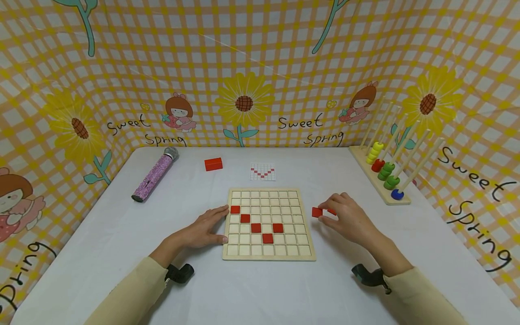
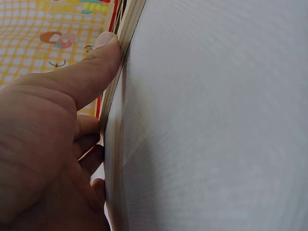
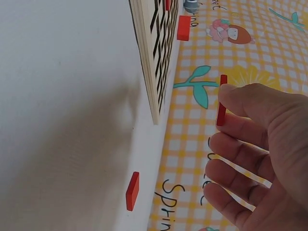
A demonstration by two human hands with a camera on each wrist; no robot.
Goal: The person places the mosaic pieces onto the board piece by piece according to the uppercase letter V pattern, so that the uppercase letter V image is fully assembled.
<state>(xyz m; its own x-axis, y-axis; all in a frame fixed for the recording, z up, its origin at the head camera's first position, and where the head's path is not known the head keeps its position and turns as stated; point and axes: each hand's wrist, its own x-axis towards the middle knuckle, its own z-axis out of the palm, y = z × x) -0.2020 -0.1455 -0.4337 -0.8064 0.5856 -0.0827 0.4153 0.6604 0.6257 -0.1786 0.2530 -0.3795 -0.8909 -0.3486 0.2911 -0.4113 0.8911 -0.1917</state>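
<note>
A wooden grid board (image 1: 268,258) lies on the table with several red square tiles (image 1: 267,238) in its cells, laid out in a V-like line. My left hand (image 1: 201,229) rests against the board's left edge; in the left wrist view its thumb (image 2: 98,65) touches the wooden side. Right of the board, my right hand (image 1: 345,220) pinches a red tile (image 3: 222,101) between thumb and index finger, held above the tabletop. Another loose red tile (image 3: 132,191) lies on the table, partly hidden behind the right hand in the head view.
A small pattern card (image 1: 262,172) with red squares lies behind the board. A red block (image 1: 213,164) sits at the back left, near a glittery pink microphone (image 1: 155,176). At the right stands a wooden peg rack (image 1: 375,180) with coloured beads.
</note>
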